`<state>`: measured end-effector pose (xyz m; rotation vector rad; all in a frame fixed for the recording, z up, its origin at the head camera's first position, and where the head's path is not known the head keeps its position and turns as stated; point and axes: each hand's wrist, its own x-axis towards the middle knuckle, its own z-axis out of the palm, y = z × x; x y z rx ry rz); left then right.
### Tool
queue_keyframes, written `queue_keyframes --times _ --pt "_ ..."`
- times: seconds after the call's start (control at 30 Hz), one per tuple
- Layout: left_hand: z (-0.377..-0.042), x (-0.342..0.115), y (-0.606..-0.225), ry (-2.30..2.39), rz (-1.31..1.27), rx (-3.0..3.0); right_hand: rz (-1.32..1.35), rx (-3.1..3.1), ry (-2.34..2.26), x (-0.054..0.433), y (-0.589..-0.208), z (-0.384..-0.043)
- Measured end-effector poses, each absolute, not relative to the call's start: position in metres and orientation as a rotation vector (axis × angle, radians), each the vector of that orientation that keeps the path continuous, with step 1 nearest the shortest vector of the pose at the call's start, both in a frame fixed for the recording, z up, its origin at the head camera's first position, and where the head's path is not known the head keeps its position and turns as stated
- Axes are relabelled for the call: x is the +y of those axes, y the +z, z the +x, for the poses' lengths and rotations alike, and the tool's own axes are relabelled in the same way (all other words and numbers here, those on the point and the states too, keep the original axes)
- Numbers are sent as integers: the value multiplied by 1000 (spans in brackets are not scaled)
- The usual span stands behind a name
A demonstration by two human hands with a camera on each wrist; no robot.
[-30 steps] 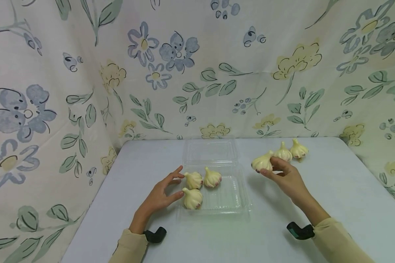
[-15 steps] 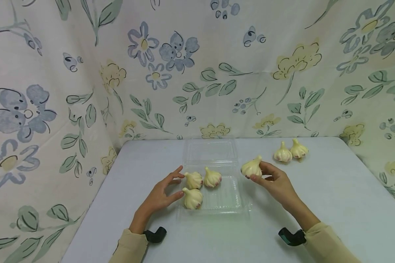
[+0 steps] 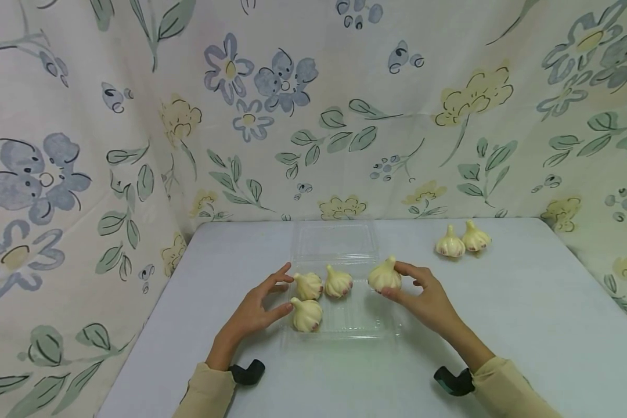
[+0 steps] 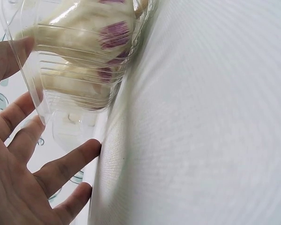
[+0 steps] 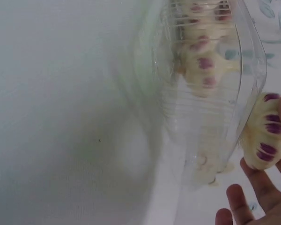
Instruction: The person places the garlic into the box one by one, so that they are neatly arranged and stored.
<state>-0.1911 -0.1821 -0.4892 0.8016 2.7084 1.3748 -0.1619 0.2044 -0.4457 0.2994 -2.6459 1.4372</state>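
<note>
A clear plastic clamshell box [image 3: 345, 335] stands on the table, its lid [image 3: 335, 239] laid back behind it. Inside, three garlic bulbs sit at the left and back: one at the back left [image 3: 308, 286], one beside it [image 3: 339, 282] and one in front [image 3: 307, 316]. My left hand [image 3: 253, 313], fingers spread, touches the box's left rim; in the left wrist view its thumb [image 4: 14, 56] meets the clear edge. My right hand [image 3: 428, 299] pinches another garlic bulb [image 3: 384, 275] between thumb and fingers at the box's right rim. Purple marks show on this bulb [image 5: 267, 133] in the right wrist view.
Two more garlic bulbs, one on the left [image 3: 450, 244] and one on the right [image 3: 476, 237], stand at the back right of the white table [image 3: 528, 302]. A floral curtain [image 3: 313, 116] hangs along the back and sides.
My right hand has carried the garlic bulb leftward from near the back-right bulbs to the box's right rim. The left hand and the bulbs in the box stay put.
</note>
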Motion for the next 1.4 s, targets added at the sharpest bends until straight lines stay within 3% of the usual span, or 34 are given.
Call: queue_keyframes --times 1.4 --pt "-189 -181 -486 1404 824 2689 833 -2582 976 154 -460 -163"
